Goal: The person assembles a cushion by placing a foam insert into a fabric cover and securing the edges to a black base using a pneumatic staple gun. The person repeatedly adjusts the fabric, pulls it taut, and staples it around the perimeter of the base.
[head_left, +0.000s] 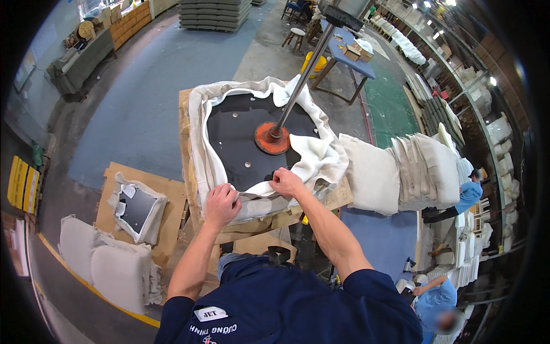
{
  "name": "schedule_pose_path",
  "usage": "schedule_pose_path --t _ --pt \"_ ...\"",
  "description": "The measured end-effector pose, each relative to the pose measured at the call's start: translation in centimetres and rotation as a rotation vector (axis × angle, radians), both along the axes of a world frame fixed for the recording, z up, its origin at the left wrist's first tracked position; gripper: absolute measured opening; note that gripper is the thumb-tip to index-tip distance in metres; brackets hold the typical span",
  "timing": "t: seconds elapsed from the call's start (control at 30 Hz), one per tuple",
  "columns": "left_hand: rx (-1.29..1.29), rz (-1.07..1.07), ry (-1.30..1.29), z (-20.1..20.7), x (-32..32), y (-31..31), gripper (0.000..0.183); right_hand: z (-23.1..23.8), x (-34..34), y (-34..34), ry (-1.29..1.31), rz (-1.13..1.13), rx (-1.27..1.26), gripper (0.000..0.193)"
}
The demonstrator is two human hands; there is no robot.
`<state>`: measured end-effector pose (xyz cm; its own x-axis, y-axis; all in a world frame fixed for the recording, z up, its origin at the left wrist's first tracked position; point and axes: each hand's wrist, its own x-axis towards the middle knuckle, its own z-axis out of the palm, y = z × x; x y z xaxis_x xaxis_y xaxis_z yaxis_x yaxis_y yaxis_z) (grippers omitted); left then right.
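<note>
A seat cushion lies upside down on the wooden-topped stand in front of me. Its black base board (pixel 226 129) faces up, ringed by loose white padding (pixel 312 150) and a beige fabric cover (pixel 197 114). From above, a metal rod (pixel 306 74) ends in a round orange-red disc (pixel 272 139) that rests on the board. At the near left corner my left hand (pixel 222 204) is closed over the cover's edge. My right hand (pixel 286 183) pinches the near edge of the cover and padding, right of my left hand.
Finished-looking beige cushions (pixel 372 172) stand in a row to the right. Another cushion (pixel 137 209) sits on a board at lower left, beside more cushions (pixel 117 272). A blue table (pixel 349 57) and yellow bucket (pixel 312 64) are beyond. Two people (pixel 470 192) in blue work at right.
</note>
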<state>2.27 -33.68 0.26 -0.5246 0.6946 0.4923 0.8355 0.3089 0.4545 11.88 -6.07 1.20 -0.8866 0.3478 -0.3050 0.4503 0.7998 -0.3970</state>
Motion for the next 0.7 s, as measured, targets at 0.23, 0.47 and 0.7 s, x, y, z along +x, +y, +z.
schedule_pose_path --t 0.23,0.47,0.7 --pt "-0.013 0.007 0.021 -0.2 0.0 0.0 0.018 -0.6 2.7 -1.3 0.326 0.028 0.032 0.03" --pt "-0.028 0.016 0.02 0.0 0.0 0.2 0.017 3.6 2.4 -2.6 0.031 -0.051 0.084 0.036" --pt "-0.074 0.014 -0.008 -0.1 0.6 0.3 0.018 10.7 4.2 -11.5 -0.138 0.243 0.243 0.038"
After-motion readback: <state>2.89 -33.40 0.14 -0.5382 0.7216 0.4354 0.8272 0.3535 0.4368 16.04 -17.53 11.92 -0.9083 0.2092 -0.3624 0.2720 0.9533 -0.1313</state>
